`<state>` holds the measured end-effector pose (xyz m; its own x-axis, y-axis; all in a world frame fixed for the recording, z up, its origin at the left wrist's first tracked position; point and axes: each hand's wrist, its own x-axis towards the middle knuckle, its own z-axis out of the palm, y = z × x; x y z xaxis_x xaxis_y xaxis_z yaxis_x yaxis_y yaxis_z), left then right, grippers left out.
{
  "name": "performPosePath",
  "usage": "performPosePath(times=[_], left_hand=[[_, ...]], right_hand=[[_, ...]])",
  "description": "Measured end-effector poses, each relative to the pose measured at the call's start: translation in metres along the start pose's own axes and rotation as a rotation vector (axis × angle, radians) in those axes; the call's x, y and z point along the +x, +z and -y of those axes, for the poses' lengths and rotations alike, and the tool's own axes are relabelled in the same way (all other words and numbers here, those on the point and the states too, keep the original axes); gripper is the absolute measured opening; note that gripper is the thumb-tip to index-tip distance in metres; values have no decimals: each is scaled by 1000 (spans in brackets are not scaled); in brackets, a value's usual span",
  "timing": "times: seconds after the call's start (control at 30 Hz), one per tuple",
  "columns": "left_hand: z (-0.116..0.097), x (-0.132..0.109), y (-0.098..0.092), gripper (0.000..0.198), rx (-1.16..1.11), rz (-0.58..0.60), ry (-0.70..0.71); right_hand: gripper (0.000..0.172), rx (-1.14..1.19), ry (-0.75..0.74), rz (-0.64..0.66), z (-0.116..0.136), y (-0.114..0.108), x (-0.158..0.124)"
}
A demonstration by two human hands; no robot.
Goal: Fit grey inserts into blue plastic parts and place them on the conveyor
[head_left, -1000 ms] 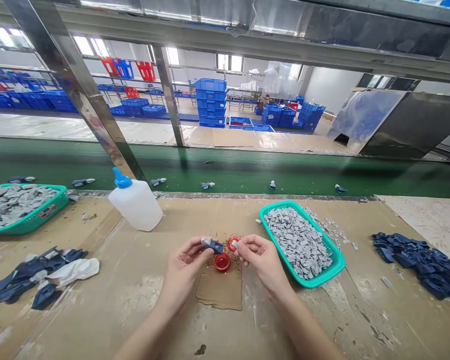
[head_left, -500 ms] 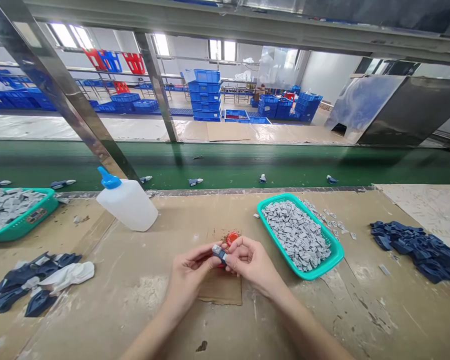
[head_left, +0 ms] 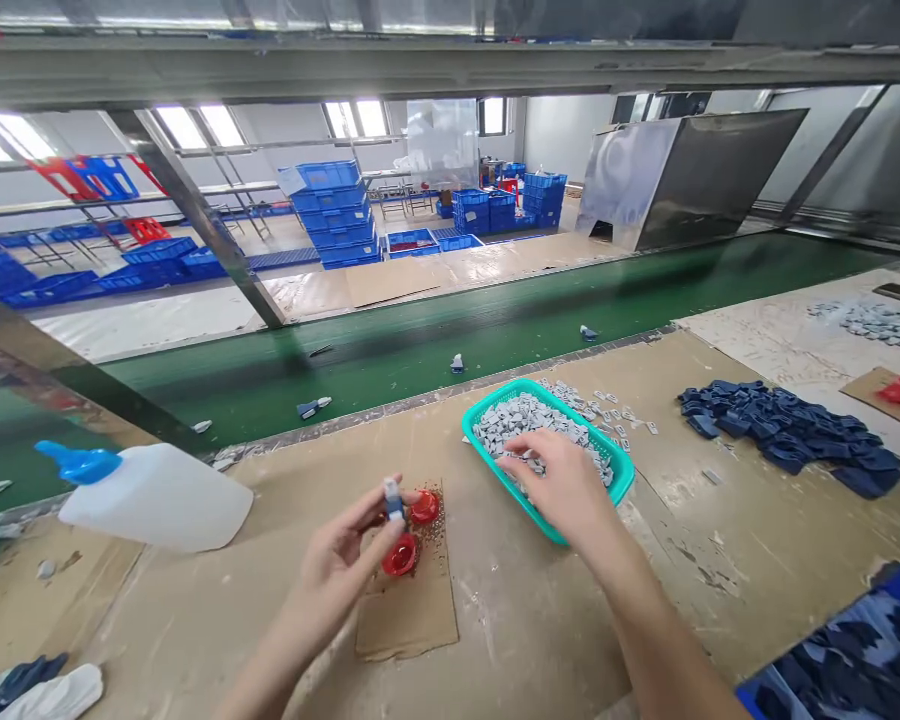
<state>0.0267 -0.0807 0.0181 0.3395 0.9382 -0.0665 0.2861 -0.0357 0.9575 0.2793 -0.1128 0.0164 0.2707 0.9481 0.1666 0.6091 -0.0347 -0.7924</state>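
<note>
My left hand [head_left: 352, 545] pinches a small dark blue plastic part with a light grey end [head_left: 393, 500] between thumb and fingers. Just behind and below that hand, two red caps [head_left: 400, 556] sit on a cardboard piece [head_left: 409, 625] with brown specks around them. Over the green basket [head_left: 619, 490], my right hand [head_left: 559, 475] reaches with thumb and fingers apart. Small grey plastic pieces [head_left: 510, 420] fill the basket. The hand covers part of them, and nothing shows between its fingers.
A white bottle with a blue nozzle [head_left: 172, 500] stands at left. Dark blue parts [head_left: 787, 430] are heaped at right, with more in a blue bin [head_left: 832, 650]. Beyond the table edge runs a green conveyor belt [head_left: 390, 365] carrying several small parts. A metal post [head_left: 210, 220] rises behind it.
My hands have separated: the right has let go of the blue part and moved right over the basket. The left keeps the part. The whole view has turned to the right.
</note>
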Motion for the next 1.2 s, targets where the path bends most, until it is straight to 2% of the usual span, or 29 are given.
performPosePath(times=[0.1, 0.2, 0.27, 0.37, 0.43, 0.57, 0.67, 0.7, 0.87, 0.97, 1.03, 1.1, 1.2], left_hand=[[-2, 38, -15, 42, 95, 5, 49], [6, 95, -27, 46, 416, -4, 134], [12, 139, -31, 44, 651, -55, 162], [16, 200, -33, 36, 826, -89, 172], [15, 232, -32, 33, 911, -115, 168], [11, 267, -22, 34, 1018, -211, 137], [10, 275, -5, 38, 1059, -297, 135], [9, 276, 2, 38, 1062, -304, 141], [10, 278, 33, 35, 990, -228, 145], [7, 271, 37, 35, 866, -194, 151], [2, 258, 34, 37, 753, -170, 163], [-3, 233, 26, 40, 620, -140, 171], [-11, 173, 11, 43, 402, -92, 182]], right_hand=[[14, -341, 56, -40, -28, -11, 9], [8, -447, 95, -24, -36, -4, 9], [4, -474, 104, -27, -33, 3, 8], [9, -448, 100, -41, -28, 7, 9], [11, -374, 80, -62, -27, 7, 11], [15, -65, 43, -64, -19, 6, 11], [35, 147, -14, 44, -9, 7, 6], [37, 179, -44, 73, -5, 8, 4], [22, 357, -175, 190, 6, 12, -2], [9, 502, -77, 230, 11, 14, -4], [4, 580, -22, 224, 13, 16, -5], [10, 633, -36, 200, 16, 18, -7], [15, 619, -77, 162, 20, 21, -10]])
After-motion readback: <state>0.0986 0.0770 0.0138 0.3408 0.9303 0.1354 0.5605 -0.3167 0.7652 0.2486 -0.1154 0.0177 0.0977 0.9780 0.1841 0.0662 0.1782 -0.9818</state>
